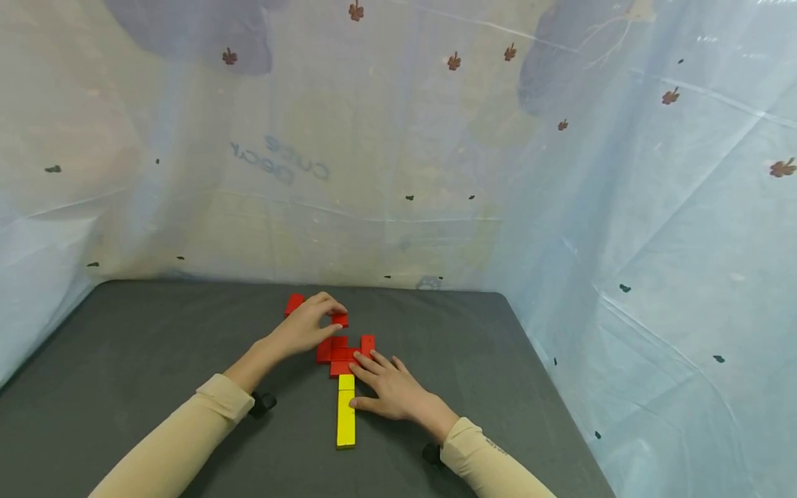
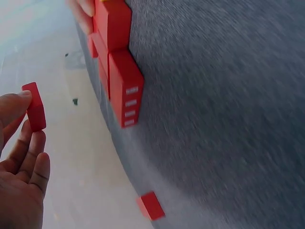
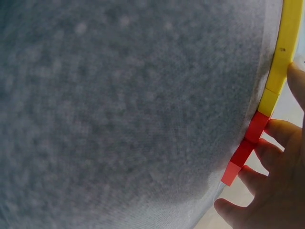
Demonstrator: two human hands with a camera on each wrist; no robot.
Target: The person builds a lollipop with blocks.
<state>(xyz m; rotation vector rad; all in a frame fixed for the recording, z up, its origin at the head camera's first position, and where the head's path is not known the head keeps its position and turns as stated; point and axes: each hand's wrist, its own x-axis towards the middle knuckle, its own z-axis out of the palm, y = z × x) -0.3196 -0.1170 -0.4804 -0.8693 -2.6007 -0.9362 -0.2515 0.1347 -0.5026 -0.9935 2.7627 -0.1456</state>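
Observation:
My left hand (image 1: 304,325) pinches a small red block (image 2: 35,107) between thumb and fingers, held above the table. Just below it lies a group of flat red blocks (image 1: 341,370), set edge to edge, with one red block (image 1: 368,342) on the group's right side. A long yellow block (image 1: 345,423) and a short yellow block (image 1: 346,382) run in a line from the red group toward me. My right hand (image 1: 395,392) has its fingers spread. Its fingertips touch the red blocks' right side, and its thumb touches the long yellow block, as the right wrist view shows.
A loose red block (image 1: 295,303) lies near the table's far edge, partly behind my left hand. The dark grey table (image 1: 486,387) is bordered by hanging translucent sheeting (image 1: 398,235) at the back and sides.

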